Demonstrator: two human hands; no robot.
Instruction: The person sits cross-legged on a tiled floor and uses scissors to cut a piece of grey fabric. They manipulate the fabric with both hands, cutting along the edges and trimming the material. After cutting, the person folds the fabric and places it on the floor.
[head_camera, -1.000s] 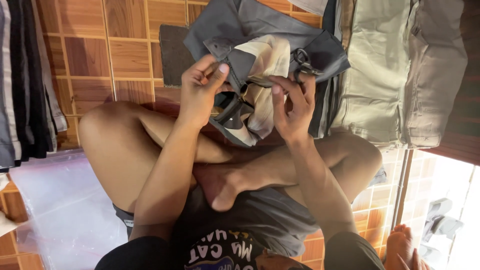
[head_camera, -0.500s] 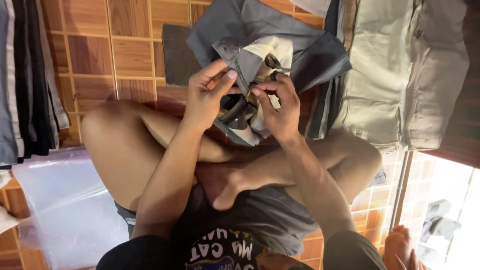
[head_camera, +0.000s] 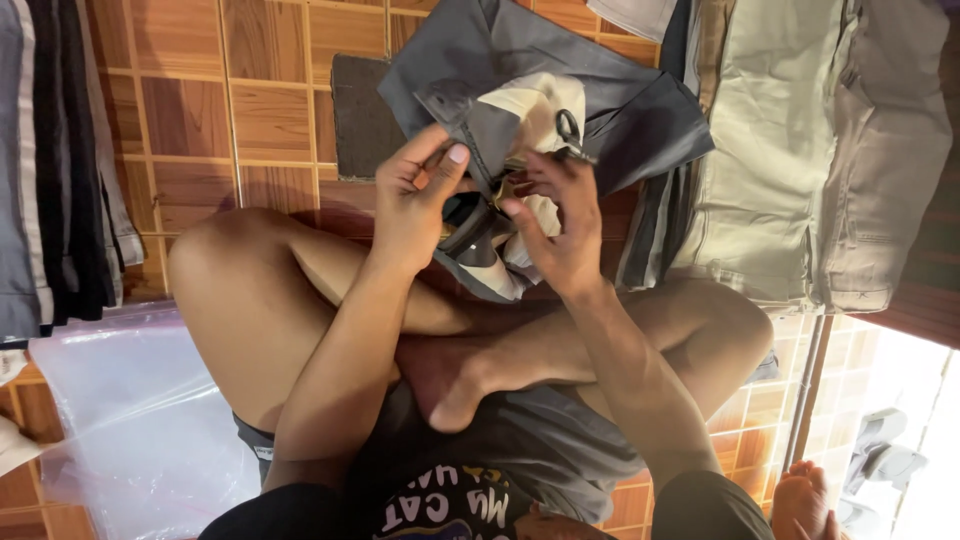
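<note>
Head view: our left hand (head_camera: 415, 205) and right hand (head_camera: 562, 225), two hands, both pinch closed on one gray trousers (head_camera: 520, 90); one small scissors (head_camera: 572, 132) sits just above the right grip.

A single camera, worn on the person's head, looks steeply down over the chest and crossed bare legs (head_camera: 330, 320) onto the brown tiled floor (head_camera: 270, 120). It sits close: the forearms run up from the lower edge, and the two hands, left (head_camera: 415, 205) and right (head_camera: 555, 225), meet just above the frame's middle at a dark grey folded garment (head_camera: 560, 90). The floor's far side lies toward the top, with a pale khaki garment (head_camera: 810, 150) at right. No second view shares the scene.
</note>
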